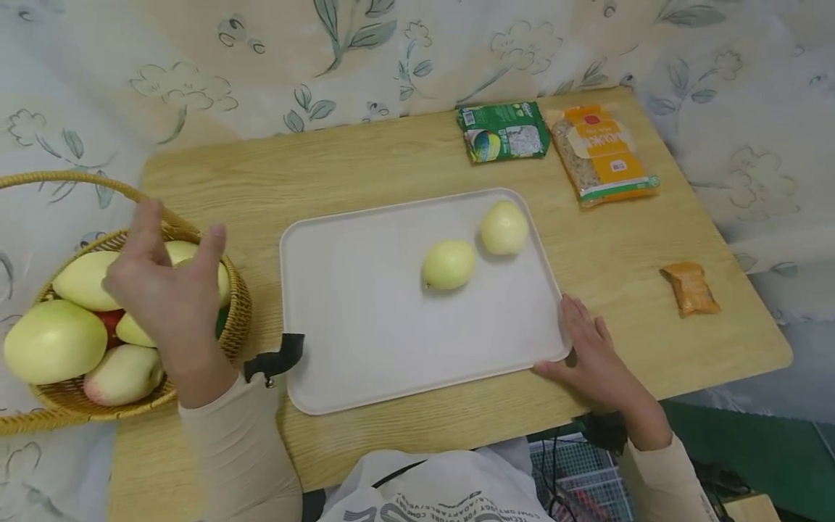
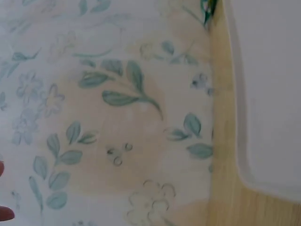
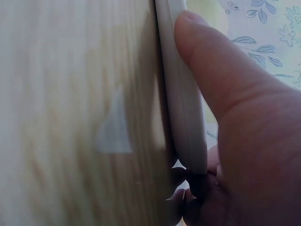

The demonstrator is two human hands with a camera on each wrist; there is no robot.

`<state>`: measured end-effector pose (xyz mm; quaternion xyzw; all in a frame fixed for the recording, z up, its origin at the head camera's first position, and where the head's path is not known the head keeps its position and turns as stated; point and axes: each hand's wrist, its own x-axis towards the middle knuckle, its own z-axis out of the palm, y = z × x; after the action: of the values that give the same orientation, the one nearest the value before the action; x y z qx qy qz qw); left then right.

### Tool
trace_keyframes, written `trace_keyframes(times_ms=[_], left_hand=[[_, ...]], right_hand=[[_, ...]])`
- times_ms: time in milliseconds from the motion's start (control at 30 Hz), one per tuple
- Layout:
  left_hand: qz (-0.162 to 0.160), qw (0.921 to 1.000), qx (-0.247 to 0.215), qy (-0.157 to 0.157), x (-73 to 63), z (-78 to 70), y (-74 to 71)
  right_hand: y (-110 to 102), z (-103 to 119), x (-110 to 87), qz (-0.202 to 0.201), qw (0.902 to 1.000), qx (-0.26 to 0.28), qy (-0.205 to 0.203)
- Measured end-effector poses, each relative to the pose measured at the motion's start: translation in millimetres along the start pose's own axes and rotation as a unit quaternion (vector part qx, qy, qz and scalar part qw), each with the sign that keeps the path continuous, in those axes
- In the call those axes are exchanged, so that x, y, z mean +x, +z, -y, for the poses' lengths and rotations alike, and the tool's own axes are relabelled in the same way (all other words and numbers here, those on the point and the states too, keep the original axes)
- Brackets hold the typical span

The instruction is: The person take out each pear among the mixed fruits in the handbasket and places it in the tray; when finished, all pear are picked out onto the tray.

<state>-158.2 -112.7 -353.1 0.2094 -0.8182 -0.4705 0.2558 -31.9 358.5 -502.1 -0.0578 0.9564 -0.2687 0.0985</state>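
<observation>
My left hand [image 1: 172, 297] is over the wicker basket [image 1: 238, 312], thumb and forefinger spread apart, with no object visible between them. Yellow-green fruits, such as a large round one [image 1: 57, 342], fill the basket, along with a pink-tinged one like a peach [image 1: 124, 375]. My right hand [image 1: 596, 362] holds the near right corner of the white tray [image 1: 359, 319]. Its thumb [image 3: 207, 52] lies on the tray's rim while the other fingers bend round the side. Two round yellow-green fruits [image 1: 449, 264] [image 1: 504, 228] sit on the tray's right half.
A green packet [image 1: 505, 132] and an orange-labelled bag of grain [image 1: 603, 156] lie at the back right of the wooden table [image 1: 313, 170]. Further right is a small orange packet [image 1: 691, 290]. Flowered cloth [image 2: 117, 113] surrounds the table. The basket's handle [image 1: 85, 176] arches beside the left hand.
</observation>
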Motion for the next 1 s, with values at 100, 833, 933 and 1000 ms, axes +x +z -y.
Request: trace_keyframes(times_ms=[100, 833, 933, 1000], left_hand=[[0.000, 0.9944, 0.103, -0.023, 4.9, 9.6, -25.9], [0.184, 0.9454, 0.264, -0.054, 24.9, 72.0, -48.9], [0.181, 0.9480, 0.257, -0.052, 24.9, 76.8, -45.7], [0.184, 0.9476, 0.256, -0.052, 25.8, 79.0, -44.8]], right_hand=[[0.4, -0.7, -0.8, -0.003, 1.0000, 0.004, 0.001], [2.7, 0.0, 1.8, 0.000, 1.0000, 0.004, -0.004], [1.5, -0.4, 0.5, 0.000, 1.0000, 0.004, -0.005], [1.7, -0.3, 0.9, -0.002, 1.0000, 0.006, -0.007]])
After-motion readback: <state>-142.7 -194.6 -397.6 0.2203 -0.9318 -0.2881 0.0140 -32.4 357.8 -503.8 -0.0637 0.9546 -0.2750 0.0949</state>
